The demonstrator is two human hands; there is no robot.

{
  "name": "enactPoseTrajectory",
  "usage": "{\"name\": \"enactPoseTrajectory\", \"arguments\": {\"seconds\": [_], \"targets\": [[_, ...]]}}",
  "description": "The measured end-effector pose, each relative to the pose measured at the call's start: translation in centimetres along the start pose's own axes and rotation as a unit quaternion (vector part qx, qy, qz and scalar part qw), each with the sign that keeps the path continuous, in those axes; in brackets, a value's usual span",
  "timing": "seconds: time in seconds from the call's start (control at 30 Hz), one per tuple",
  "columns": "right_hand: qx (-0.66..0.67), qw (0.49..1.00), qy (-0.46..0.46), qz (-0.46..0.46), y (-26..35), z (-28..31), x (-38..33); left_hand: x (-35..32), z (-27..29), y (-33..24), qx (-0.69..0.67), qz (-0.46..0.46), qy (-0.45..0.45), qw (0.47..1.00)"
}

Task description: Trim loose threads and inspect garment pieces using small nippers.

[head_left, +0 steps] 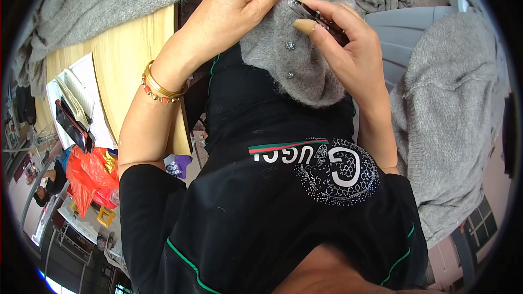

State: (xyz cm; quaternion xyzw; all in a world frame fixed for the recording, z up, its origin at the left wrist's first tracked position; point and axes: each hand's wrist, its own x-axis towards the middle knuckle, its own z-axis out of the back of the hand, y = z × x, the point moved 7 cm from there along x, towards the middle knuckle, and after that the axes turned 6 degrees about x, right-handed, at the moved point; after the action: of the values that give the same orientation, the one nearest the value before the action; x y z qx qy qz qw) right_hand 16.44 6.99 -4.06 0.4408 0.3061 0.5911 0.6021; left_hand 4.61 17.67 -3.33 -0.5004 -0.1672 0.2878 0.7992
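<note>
A fuzzy grey knit garment (313, 76) lies across my lap. Two dark, glittery buttons show on it, an upper button (290, 46) and a lower button (290, 75). At its upper part my left hand (239, 5) is closed, thumb and fingers pinching the knit beside another dark button or bead, mostly hidden by the fingertips. From the right, my right hand (354, 41) holds small dark thread snips (325, 20). Their tips point up-left, close to my left thumb and the pinched spot. Whether the blades touch a thread is too small to tell.
A pale wooden table (128, 54) stands at left, with more grey knitwear (109, 8) and an open notebook (73, 98) on it. Below hangs a red plastic bag (87, 177). Another grey knit (449, 87) drapes over a blue-grey chair (395, 30) at right. A person (53, 181) is far left.
</note>
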Motion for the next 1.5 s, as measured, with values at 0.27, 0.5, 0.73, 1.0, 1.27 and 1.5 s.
{"name": "enactPoseTrajectory", "arguments": {"seconds": [0.27,0.5,0.73,1.0,1.27,1.5], "targets": [[0.004,0.999,-0.011,-0.040,-1.1,0.2,0.1,0.0,-0.1,-0.8,0.015,-0.063,-0.019,0.998],[0.037,0.998,-0.009,-0.059,-1.6,0.1,0.2,-0.2,0.0,-0.8,0.013,-0.062,-0.011,0.998],[0.099,0.992,-0.013,-0.073,-1.8,0.0,0.2,-0.2,0.0,-0.8,0.012,-0.074,-0.011,0.997],[0.084,0.993,-0.013,-0.078,-2.4,0.2,0.0,-0.2,-0.5,-0.8,0.033,-0.062,-0.002,0.998],[0.177,0.965,-0.069,-0.182,-4.1,0.6,-0.1,-0.2,1.0,0.2,0.074,0.058,-0.018,0.995],[0.300,0.918,-0.090,-0.242,-6.8,0.2,-1.8,-1.4,-1.4,-2.0,0.156,-0.060,0.181,0.969]]}}
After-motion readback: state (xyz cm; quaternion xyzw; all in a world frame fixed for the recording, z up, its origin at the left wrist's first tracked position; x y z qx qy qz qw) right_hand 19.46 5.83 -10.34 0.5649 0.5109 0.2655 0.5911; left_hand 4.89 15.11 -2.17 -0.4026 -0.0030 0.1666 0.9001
